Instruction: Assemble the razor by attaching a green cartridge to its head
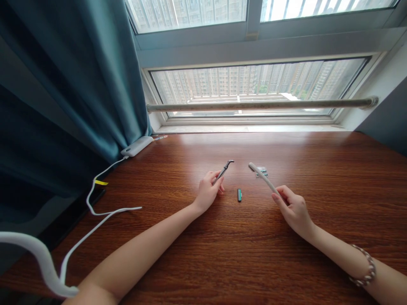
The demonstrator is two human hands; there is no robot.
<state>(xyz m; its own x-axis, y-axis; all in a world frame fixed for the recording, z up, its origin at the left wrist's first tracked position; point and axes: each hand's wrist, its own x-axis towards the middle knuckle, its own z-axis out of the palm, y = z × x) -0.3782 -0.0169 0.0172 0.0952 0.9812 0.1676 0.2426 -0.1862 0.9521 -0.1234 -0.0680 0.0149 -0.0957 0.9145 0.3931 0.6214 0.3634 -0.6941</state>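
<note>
My left hand (208,190) pinches a grey razor handle (223,170). Its bent, narrow tip points away to the right and carries no blade head. In my right hand (294,209) is a pale toothbrush (266,181), held by the lower handle with its dark bristles to the upper left. Between the two hands a black and teal razor cartridge (239,195) lies on the table, touched by neither. Partly covered by the toothbrush, a small clear pack with teal pieces (263,171) rests on the wood.
The brown wooden table (203,262) reaches the window sill. At the left, a white power strip (137,146) lies by the blue curtain (104,84), with a white cable (89,203) running from it. A thick white curved tube (41,258) stands at lower left. A pale bar (263,106) crosses the window.
</note>
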